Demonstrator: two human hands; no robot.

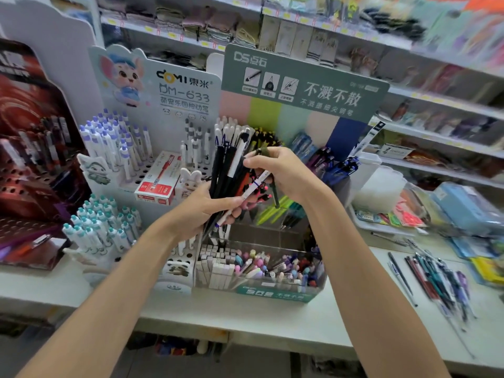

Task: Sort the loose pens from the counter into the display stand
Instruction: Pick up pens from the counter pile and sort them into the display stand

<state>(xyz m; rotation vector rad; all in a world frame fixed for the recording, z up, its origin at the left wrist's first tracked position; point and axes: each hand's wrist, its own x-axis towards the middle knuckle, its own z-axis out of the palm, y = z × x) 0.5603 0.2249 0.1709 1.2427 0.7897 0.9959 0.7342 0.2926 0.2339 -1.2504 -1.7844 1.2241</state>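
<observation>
My left hand grips a bundle of pens, mostly black with some white and red ones, held upright in front of the display stand. My right hand pinches a dark pen at the bundle's right side, its body hanging down below the fingers. A pile of loose pens lies on the white counter to the right. The stand's clear front tray holds several pastel pens and white boxes.
A white stand with purple-capped and teal-capped pens is on the left, a red box lying on it. A dark red display sits far left. Packets and a clear tub crowd the right. Shelves run behind.
</observation>
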